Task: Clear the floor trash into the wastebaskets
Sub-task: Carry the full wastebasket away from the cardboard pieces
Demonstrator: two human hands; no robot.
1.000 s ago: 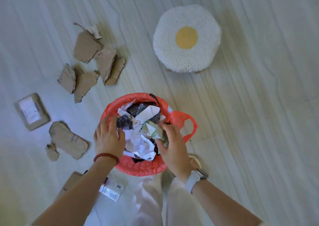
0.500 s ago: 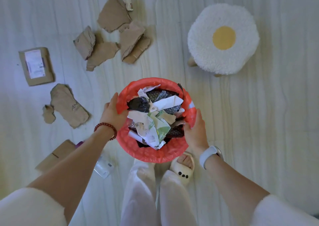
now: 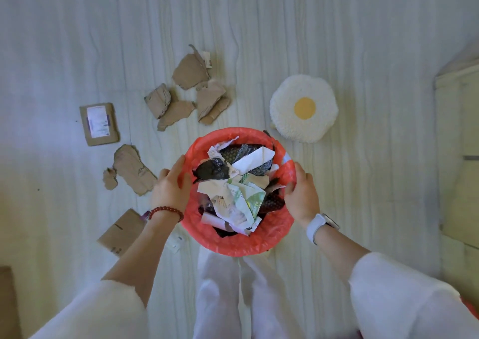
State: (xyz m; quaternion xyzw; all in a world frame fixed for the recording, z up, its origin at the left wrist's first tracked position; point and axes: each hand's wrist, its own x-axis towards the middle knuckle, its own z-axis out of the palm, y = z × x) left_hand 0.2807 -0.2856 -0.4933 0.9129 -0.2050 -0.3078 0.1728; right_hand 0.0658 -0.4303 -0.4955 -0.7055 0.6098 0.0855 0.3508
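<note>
A wastebasket lined with a red bag (image 3: 241,242) is held up in front of me, piled with crumpled paper and dark plastic scraps (image 3: 233,183). My left hand (image 3: 169,187) grips its left rim, thumb curled over the edge. My right hand (image 3: 300,192) grips the right rim, fingers curled round the red bag. On the floor to the left lie several torn cardboard pieces (image 3: 191,95), a long torn piece (image 3: 132,169) and a flat cardboard parcel with a white label (image 3: 99,123).
A fluffy white stool with a yellow centre (image 3: 303,108) stands on the floor right of the basket. Another cardboard box (image 3: 120,232) and a small white packet (image 3: 177,241) lie under my left forearm. Pale furniture (image 3: 458,141) runs along the right edge.
My hands left the trash inside the basket and took hold of its two rims. The basket has come up off the floor and the view has pulled higher.
</note>
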